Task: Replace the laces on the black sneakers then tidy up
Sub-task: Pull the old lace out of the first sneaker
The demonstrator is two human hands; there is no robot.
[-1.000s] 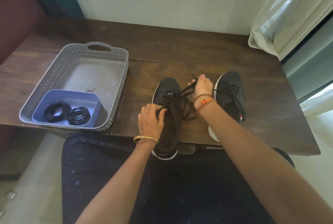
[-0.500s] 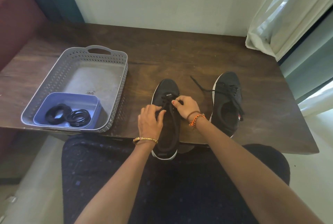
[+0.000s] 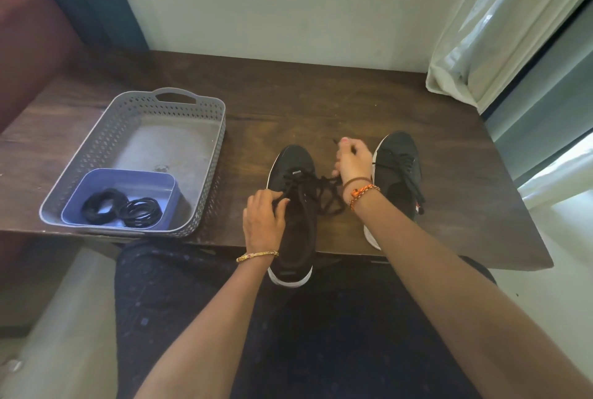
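While the left hand pinches one lace strand at the left sneaker on the table, the right hand fingers pinch the limp black lace, probably best gripped near its stiff tip.

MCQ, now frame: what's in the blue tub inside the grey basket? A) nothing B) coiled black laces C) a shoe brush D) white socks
B: the blue tub in the near corner of the grey basket holds two coils of black laces; nothing white and no brush shows in it.
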